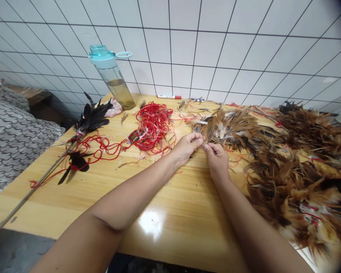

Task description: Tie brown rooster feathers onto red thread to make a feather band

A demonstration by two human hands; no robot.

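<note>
My left hand [189,146] and my right hand [218,159] meet over the middle of the table, thumb and fingers pinched on each. Their fingertips nearly touch, and what they pinch is too small to make out. Just behind them lies a loose pile of brown feathers [233,125]. To the left of my left hand sits a tangled heap of red string [155,127]. A strand runs from it to a thin stick [35,191] with a tuft of black feathers [93,117] at its upper end. A separate bunch of black feathers [77,162] lies beside the stick.
Bundles of brown feathers [284,185] cover the right side of the wooden table [170,212]. At the back stand a water bottle [113,79] and, beside it, a crumpled tissue [113,109]. A red-capped marker [169,97] lies along the tiled wall [184,45]. Patterned cloth [17,132] is at left.
</note>
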